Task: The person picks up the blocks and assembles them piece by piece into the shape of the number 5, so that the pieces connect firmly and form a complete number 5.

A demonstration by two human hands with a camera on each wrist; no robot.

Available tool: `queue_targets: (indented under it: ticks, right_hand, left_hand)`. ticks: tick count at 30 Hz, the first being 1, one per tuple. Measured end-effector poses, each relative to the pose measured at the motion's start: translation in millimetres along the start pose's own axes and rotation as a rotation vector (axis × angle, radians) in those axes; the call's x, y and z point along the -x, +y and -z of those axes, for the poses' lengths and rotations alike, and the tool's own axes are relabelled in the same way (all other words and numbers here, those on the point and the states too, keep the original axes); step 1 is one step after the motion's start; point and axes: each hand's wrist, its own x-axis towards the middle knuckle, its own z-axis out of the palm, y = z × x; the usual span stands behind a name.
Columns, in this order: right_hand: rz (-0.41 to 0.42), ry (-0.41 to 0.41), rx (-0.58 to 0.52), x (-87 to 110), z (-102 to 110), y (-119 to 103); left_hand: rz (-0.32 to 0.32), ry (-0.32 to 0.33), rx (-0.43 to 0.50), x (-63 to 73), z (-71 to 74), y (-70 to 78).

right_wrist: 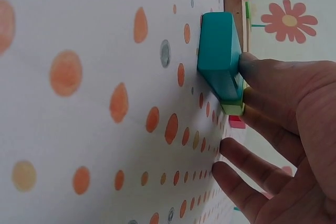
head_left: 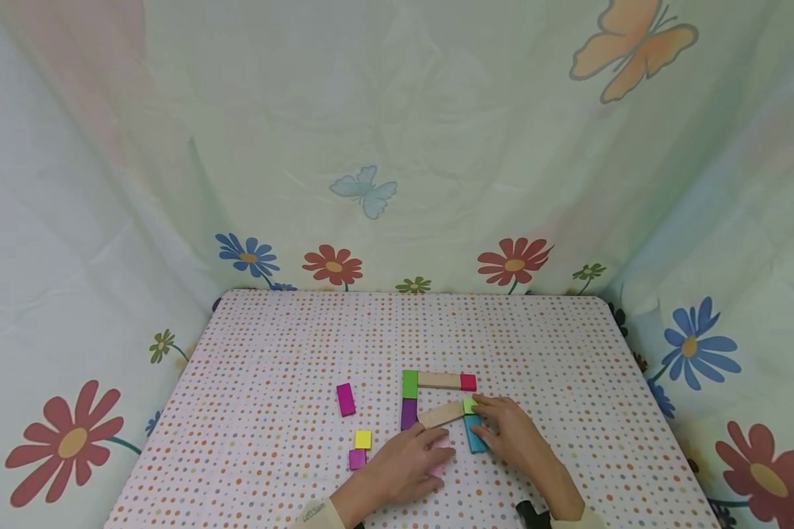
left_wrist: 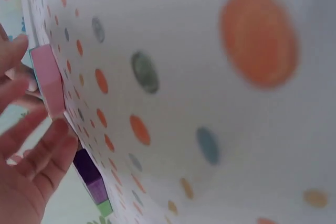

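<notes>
My left hand (head_left: pixel 403 463) reaches over a pink block (left_wrist: pixel 48 77), its fingers spread and lightly bent. Its fingertips lie close to the left end of a plain wooden plank (head_left: pixel 442 415), which slants on the table; contact is unclear. My right hand (head_left: pixel 519 437) rests at the plank's other end. There the right thumb touches a teal block (right_wrist: pixel 216 43), and another finger touches a light green block (head_left: pixel 469 406) just beyond it. The other right fingers extend toward the table. A purple block (head_left: pixel 409 414) stands left of the plank, with a green block (head_left: pixel 410 383) behind it.
Behind the slanted plank, another wooden plank (head_left: pixel 439 380) joins the green block to a red block (head_left: pixel 468 382). To the left lie a magenta block (head_left: pixel 346 399), a yellow cube (head_left: pixel 363 439) and a purple-pink cube (head_left: pixel 357 459). A dotted cloth covers the table (head_left: pixel 271 367).
</notes>
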Motion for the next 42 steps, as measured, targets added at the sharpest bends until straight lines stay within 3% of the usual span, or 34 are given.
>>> queue_targets:
  ticks: [4,9,22,25,30,33,38,42]
  right_hand:
    - [0.000,0.005,0.000,1.8,0.0,0.5]
    - [0.026,0.024,0.005,2.2,-0.3,1.1]
    - [0.033,0.030,-0.005,1.3,-0.8,2.2]
    - [0.028,0.027,-0.005,1.1,-0.8,2.3]
    - [-0.003,0.016,-0.008,1.1,-1.6,1.4]
    - [-0.009,0.020,0.003,1.4,-1.8,0.9]
    - [0.000,0.029,0.003,1.1,-1.5,1.4]
    - [-0.005,0.019,-0.004,1.2,-1.3,1.6]
  left_hand:
    - [0.080,0.007,0.085,1.1,-1.1,1.6]
    - [0.102,0.011,0.139,0.1,-2.6,0.8]
    - [-0.029,0.014,0.243,4.5,-1.5,-2.9]
    - [0.020,0.013,0.284,4.8,0.6,-1.8]
    - [0.199,0.021,0.411,2.4,4.1,3.9]
    - [0.275,0.026,0.437,-1.0,3.9,9.2]
    - [0.319,0.034,0.417,-6.8,2.1,15.2]
    - [0.332,0.010,0.464,-10.1,2.3,19.5]
